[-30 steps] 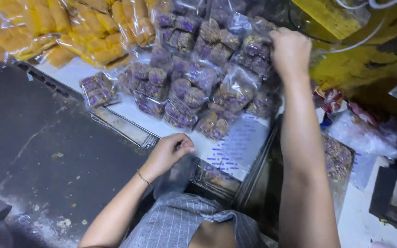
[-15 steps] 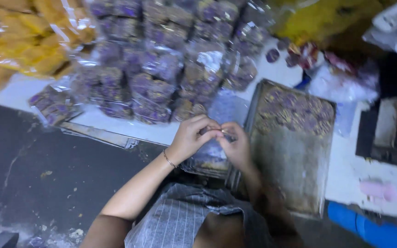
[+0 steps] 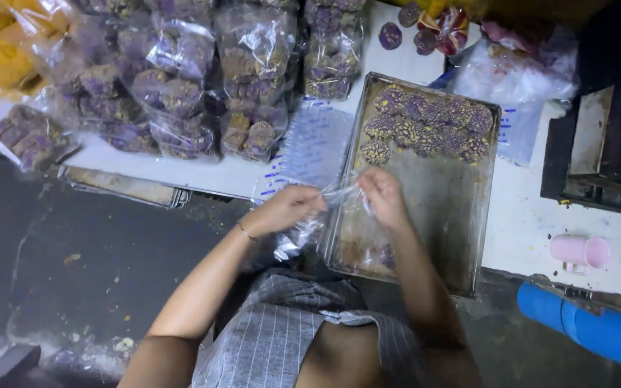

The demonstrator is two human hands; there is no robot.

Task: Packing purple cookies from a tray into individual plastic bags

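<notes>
Holding one clear bag (image 3: 325,208) stretched between them, the left hand (image 3: 292,207) and right hand (image 3: 382,195) pinch its top edge with closed fingers, just above the near-left corner of the tray (image 3: 433,230). Count: one metal tray, bearing roughly a dozen purple cookies (image 3: 425,126) clustered at its far end — the exact number is hard to read, since they overlap. Filled bags (image 3: 181,79) of the same cookies, ten or more, lie heaped on the table's (image 3: 540,215) far left; yellow packs (image 3: 1,50) sit at the far-left edge. Three loose cookies (image 3: 404,32) lie beyond the tray. One pink cup (image 3: 580,251) lies on its side at the right; one blue tube (image 3: 591,327) runs below the table edge. Both forearms reach forward from the body, wrists level, the left bent slightly inward. A stack of flat printed bags (image 3: 310,151) lies left of the tray. The tabletop is white — the floor (image 3: 73,259) below is dark, stained and crumb-strewn.
</notes>
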